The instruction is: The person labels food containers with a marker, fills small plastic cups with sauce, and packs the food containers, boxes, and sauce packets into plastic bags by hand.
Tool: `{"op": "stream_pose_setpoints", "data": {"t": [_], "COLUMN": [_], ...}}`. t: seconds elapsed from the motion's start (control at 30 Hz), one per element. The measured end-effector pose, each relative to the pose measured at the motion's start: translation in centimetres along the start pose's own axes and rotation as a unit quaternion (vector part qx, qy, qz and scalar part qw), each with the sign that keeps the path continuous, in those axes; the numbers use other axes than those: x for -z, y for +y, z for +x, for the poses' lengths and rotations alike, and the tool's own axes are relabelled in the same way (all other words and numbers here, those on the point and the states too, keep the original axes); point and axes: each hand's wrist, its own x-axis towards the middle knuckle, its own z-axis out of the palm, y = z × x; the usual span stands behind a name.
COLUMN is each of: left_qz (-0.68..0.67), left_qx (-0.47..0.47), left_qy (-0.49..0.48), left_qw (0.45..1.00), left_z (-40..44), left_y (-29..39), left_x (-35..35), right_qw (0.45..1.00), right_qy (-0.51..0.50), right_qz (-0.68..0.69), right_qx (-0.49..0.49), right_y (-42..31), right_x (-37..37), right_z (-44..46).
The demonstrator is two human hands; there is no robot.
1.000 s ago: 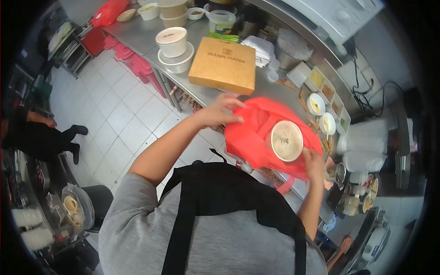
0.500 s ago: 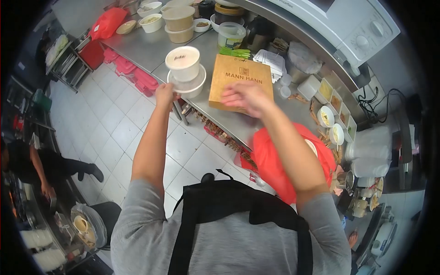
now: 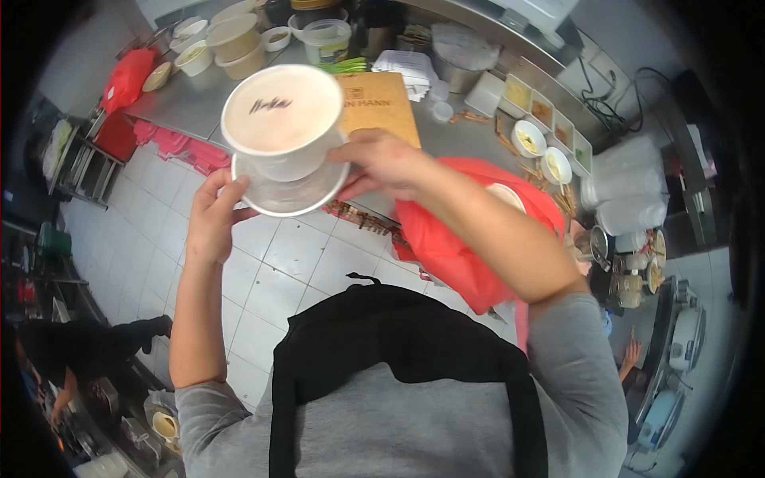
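Two stacked white takeaway bowls are lifted close to me. The upper bowl (image 3: pixel 283 111) has a pale lid with black handwriting. Beneath it, the wider lower bowl (image 3: pixel 293 201) shows a clear lid and a white rim. My left hand (image 3: pixel 213 217) grips the left side of the lower bowl, thumb at its rim. My right hand (image 3: pixel 384 162) is closed round the right side of the same bowl, its lower fingers partly hidden. Behind the bowls lies a brown cardboard box (image 3: pixel 390 102) with printed lettering, partly covered from view.
A red bag (image 3: pixel 446 231) hangs at the counter edge under my right forearm. Lidded tubs (image 3: pixel 233 38) stand at the back left. Small white bowls (image 3: pixel 528 139) and ingredient trays (image 3: pixel 540 103) line the right. Another person (image 3: pixel 88 350) is at the lower left.
The stacked bowls have come up off the counter toward me. My right hand has moved left from over the box onto the lower bowl. The view has shifted right.
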Motion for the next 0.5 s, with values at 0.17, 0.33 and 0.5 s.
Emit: {"op": "stream_pose_setpoints", "data": {"t": [0.17,0.33,0.5], "left_qz": [-0.087,-0.089,-0.005], "left_qx": [-0.038,-0.113,-0.154], "left_qy": [-0.134,-0.189,-0.153], "left_qw": [0.986,0.971,0.976], "left_z": [-1.0,3.2,1.8], "left_y": [2.0,-2.8,-6.0], "left_x": [-10.7,-24.1,-30.4], "right_qw": [0.990,0.955,0.927], "right_qy": [0.113,0.271,0.358], "right_qz": [-0.037,-0.096,-0.103], "right_qx": [0.070,0.077,0.039], "right_y": [-4.4,-1.5,4.4], "right_x": [9.1,17.7,21.5], "right_z": [-9.3,-13.8,-17.5]}}
